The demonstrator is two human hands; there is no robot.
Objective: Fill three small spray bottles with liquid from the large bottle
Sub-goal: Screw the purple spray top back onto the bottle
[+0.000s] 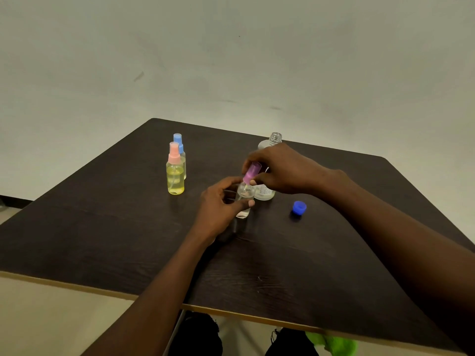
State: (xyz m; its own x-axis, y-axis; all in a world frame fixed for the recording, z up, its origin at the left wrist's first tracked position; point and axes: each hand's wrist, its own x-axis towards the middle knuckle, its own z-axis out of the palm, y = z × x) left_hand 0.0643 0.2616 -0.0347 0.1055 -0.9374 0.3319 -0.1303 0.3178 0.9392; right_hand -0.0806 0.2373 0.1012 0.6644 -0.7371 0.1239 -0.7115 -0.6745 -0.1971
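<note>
Dark wood-grain table (102,240) — plain pale wall (231,60).

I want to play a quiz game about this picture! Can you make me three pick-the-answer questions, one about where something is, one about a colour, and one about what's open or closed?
1. Where is the loose blue cap?
A. On the table, by the right arm
B. On the big bottle
C. In the left hand

2. What colour is the spray top in the right hand?
A. Pink
B. Purple
C. Green

3. Is the big bottle open?
A. Yes, its neck is bare
B. No, it is capped
C. It lies on its side

Answers:
1 A: the blue cap sits alone on the table.
2 B: the right hand pinches a purple spray top over the small bottle in the left hand.
3 A: the big bottle shows bare threads.
</note>
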